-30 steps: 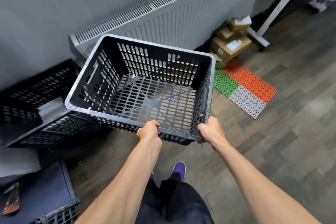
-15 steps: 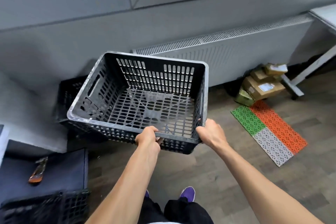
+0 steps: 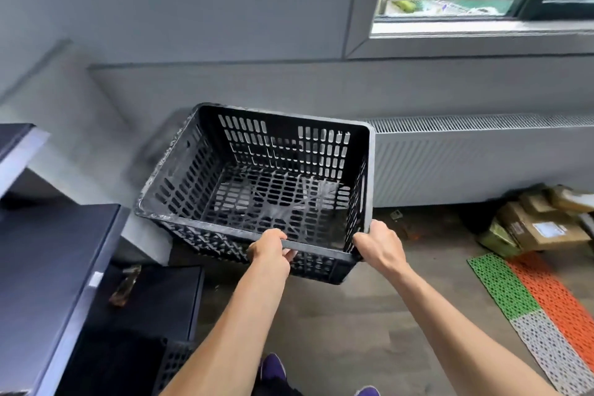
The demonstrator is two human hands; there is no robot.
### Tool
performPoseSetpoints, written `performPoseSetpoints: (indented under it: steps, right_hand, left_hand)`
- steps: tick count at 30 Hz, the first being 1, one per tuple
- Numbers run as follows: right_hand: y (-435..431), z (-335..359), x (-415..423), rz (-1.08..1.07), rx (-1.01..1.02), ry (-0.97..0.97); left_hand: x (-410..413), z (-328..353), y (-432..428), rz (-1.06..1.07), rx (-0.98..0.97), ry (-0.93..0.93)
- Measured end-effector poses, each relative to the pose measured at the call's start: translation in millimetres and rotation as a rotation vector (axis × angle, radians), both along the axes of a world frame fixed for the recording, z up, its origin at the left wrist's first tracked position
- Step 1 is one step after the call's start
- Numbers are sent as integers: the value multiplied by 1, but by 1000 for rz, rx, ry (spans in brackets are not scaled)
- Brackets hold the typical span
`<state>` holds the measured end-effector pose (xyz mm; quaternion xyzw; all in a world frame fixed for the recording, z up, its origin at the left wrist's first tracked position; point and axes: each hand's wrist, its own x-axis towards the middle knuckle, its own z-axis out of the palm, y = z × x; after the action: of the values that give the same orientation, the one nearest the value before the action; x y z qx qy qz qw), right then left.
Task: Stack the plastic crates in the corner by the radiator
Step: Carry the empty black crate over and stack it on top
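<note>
Gripping tight — both hands hold the black crate (image 3: 257,177) by its near rim.
The left hand (image 3: 270,249) and right hand (image 3: 381,246) curl over the edge — it hangs above the floor (image 3: 353,315), with the radiator (image 3: 466,157) just behind.

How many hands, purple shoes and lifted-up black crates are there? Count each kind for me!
Hands: 2, the left hand and the right hand
Shoes: 2, one purple shoe and another
Crates held up: 1, the black crate
Total: 5
</note>
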<state>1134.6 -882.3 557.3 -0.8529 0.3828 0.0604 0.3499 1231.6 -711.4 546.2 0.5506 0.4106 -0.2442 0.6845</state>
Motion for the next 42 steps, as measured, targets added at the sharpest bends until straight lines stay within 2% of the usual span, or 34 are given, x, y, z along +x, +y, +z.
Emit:
performPoseSetpoints:
  steps: [14, 23, 33, 42]
  right_hand:
    - [40, 23, 112, 102, -59, -39]
    - [2, 4, 192, 182, -45, -51]
    - [-68, -45, 291, 259, 30, 45]
    - [-81, -70, 328, 305, 73, 71]
  left_hand:
    - [102, 1, 40, 73, -68, 2]
    - [167, -9, 9, 165, -72, 42]
    - [242, -45, -52, 352, -57, 112]
    - [269, -71, -63, 419, -69, 102]
